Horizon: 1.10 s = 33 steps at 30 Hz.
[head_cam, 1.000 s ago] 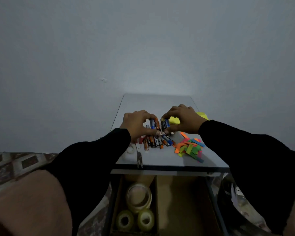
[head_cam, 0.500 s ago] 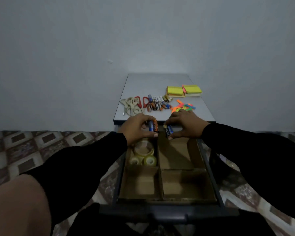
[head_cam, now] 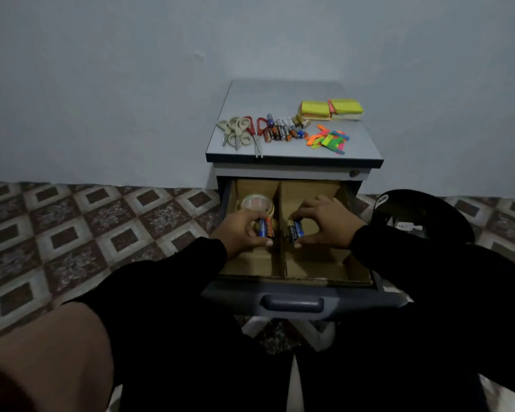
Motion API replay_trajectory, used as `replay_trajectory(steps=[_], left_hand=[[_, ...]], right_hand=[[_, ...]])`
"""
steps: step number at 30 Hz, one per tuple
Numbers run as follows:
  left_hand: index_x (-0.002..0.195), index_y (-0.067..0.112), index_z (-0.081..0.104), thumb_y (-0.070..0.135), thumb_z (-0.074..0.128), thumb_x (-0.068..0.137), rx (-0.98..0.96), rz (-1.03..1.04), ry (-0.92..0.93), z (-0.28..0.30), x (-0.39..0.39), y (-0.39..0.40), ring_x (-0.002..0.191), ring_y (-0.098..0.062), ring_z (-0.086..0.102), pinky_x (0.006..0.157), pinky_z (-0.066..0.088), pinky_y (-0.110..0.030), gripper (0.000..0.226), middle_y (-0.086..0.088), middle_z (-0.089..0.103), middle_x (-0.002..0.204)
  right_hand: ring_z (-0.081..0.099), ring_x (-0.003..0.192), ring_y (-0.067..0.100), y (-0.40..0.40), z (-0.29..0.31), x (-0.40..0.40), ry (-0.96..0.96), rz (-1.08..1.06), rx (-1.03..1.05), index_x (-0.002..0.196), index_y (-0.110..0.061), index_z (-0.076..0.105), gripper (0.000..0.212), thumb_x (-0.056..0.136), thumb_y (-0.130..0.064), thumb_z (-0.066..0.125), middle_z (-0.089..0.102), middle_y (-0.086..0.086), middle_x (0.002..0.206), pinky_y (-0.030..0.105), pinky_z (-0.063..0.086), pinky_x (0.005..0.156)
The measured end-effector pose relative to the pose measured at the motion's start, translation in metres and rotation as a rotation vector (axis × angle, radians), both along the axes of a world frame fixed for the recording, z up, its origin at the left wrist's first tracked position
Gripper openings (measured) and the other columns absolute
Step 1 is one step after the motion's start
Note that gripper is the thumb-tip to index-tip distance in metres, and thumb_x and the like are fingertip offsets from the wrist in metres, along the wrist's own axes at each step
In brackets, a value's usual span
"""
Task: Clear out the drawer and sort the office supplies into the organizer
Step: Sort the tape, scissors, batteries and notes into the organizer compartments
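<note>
Holding a pair of batteries in each hand over the drawer (head_cam: 292,303), so I can drop them into one box of the organizer (head_cam: 281,257).

My left hand (head_cam: 240,230) curls round two batteries (head_cam: 265,228), one blue, one orange, above the divider between the left boxes; my right hand (head_cam: 324,223) pinches two more (head_cam: 293,230), black-gold and blue, just across the middle wall, over the far right box. I keep both pairs upright and close together, hands a little apart, because I judge they belong in the same compartment. Beyond my left hand lies a tape roll (head_cam: 257,203), kept in its own box. Further off, on the cabinet top (head_cam: 280,93), wait the other batteries (head_cam: 284,129), scissors (head_cam: 240,130), sticky notes (head_cam: 330,108) and coloured tabs (head_cam: 329,139), grouped by kind for sorting.
</note>
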<state>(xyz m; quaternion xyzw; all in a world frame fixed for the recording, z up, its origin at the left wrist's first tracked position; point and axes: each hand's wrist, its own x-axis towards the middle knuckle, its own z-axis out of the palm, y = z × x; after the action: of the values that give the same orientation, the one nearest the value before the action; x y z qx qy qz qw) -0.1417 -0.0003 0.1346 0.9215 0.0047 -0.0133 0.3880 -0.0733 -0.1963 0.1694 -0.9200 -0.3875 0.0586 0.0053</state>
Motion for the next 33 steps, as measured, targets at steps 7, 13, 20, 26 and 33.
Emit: replay_trajectory(steps=[7,13,20,26,33], left_hand=[[0.126,0.01,0.058,0.014,0.08,0.071,0.061,-0.002,0.126,-0.039,-0.001,0.003,0.095,-0.016,0.055,0.082,0.039,-0.014,0.06,-0.011,0.06,0.119],[0.128,0.017,0.056,0.013,0.081,0.07,0.032,-0.005,0.286,-0.058,0.017,-0.002,0.115,-0.021,0.055,0.103,0.041,-0.029,0.063,-0.007,0.059,0.127],[0.135,0.017,0.049,0.01,0.075,0.075,0.081,0.006,0.418,-0.079,0.037,-0.015,0.129,-0.022,0.042,0.108,0.032,-0.03,0.066,-0.007,0.048,0.138],[0.134,0.017,0.05,0.009,0.077,0.075,0.016,0.067,0.554,-0.089,0.046,-0.02,0.128,-0.025,0.043,0.107,0.037,-0.036,0.066,-0.011,0.048,0.137],[0.13,0.014,0.052,-0.006,0.073,0.074,-0.25,0.18,0.629,-0.091,0.044,-0.025,0.107,-0.032,0.057,0.085,0.053,-0.041,0.063,-0.013,0.051,0.129]], right_hand=[[0.038,0.12,0.018,-0.003,-0.032,-0.01,0.079,-0.021,-0.003,0.134,-0.028,0.045,0.063,0.079,-0.054,0.062,0.046,-0.002,0.13,0.032,0.029,0.095],[0.04,0.118,0.018,-0.01,-0.048,-0.003,0.086,-0.034,-0.011,0.134,-0.028,0.045,0.062,0.08,-0.053,0.062,0.046,-0.002,0.129,0.032,0.03,0.094],[0.041,0.117,0.017,-0.02,-0.056,0.009,0.126,-0.065,0.015,0.131,-0.027,0.047,0.061,0.078,-0.052,0.064,0.048,-0.002,0.127,0.034,0.032,0.098],[0.041,0.115,0.018,-0.024,-0.064,0.016,0.165,-0.083,0.047,0.132,-0.025,0.048,0.062,0.078,-0.051,0.065,0.049,0.0,0.125,0.033,0.031,0.096],[0.041,0.116,0.018,-0.025,-0.068,0.018,0.174,-0.085,0.087,0.131,-0.023,0.05,0.063,0.076,-0.05,0.067,0.05,0.0,0.124,0.034,0.032,0.098]])
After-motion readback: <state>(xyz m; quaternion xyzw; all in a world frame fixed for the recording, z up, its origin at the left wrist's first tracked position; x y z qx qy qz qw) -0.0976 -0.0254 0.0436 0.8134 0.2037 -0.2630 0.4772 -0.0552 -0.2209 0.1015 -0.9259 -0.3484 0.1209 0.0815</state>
